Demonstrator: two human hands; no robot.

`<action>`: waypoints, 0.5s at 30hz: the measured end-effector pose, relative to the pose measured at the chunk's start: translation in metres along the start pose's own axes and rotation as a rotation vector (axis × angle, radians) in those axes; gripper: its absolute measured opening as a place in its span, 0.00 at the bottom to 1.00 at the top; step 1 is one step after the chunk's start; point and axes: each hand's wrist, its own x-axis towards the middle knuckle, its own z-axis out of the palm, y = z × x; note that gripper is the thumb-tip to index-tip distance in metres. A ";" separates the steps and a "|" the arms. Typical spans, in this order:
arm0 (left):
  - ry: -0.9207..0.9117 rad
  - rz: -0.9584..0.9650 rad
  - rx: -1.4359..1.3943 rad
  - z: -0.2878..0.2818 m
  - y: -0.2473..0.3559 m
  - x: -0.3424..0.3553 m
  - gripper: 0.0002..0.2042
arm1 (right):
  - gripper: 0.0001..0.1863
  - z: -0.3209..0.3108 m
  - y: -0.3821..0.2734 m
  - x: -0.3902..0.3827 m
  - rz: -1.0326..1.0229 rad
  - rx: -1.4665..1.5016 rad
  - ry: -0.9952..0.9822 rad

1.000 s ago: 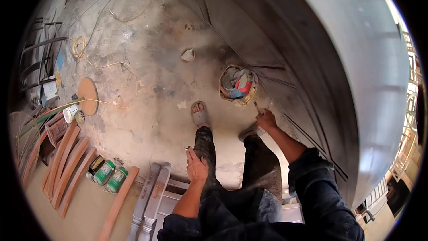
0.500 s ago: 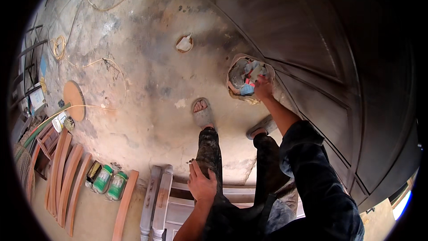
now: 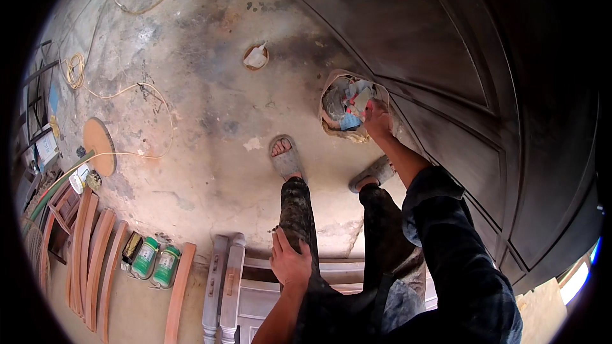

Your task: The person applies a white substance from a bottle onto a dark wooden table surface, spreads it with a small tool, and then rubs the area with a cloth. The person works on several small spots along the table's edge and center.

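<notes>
My right hand (image 3: 377, 118) reaches over the near right rim of a pale open sack (image 3: 326, 129), its fingers curled among scraps. Grey, blue and red pieces fill the sack, and a flat pale piece (image 3: 361, 100) lies right at my fingertips. Whether the fingers grip that piece is hard to see. My left hand (image 3: 292, 262) rests on my left thigh, just above the knee. A thin white stick that looks like a cigarette (image 3: 274, 230) pokes out between its fingers.
Dark wooden panels (image 3: 440, 114) stand along the right, close to the sack. A round dish with a white bottle (image 3: 255, 57) sits on the floor. To the left lie curved wooden slats (image 3: 99, 267), two green-labelled jars (image 3: 167, 265), a round board (image 3: 100, 146) and a yellow hose (image 3: 167, 114).
My right hand has shifted slightly up and is still at the sack, with the pale piece now beside its fingertips. My left hand stays on the thigh. The view has shifted a little.
</notes>
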 end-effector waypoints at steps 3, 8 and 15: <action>0.008 -0.001 0.008 0.002 -0.001 -0.001 0.36 | 0.26 -0.017 -0.031 -0.009 -0.228 -0.163 -0.118; 0.018 0.019 -0.011 0.001 0.000 0.002 0.35 | 0.28 0.008 -0.077 -0.012 -0.269 0.191 -0.499; 0.035 0.021 -0.002 0.006 0.000 -0.003 0.34 | 0.39 0.013 -0.092 -0.010 0.095 -0.053 -0.416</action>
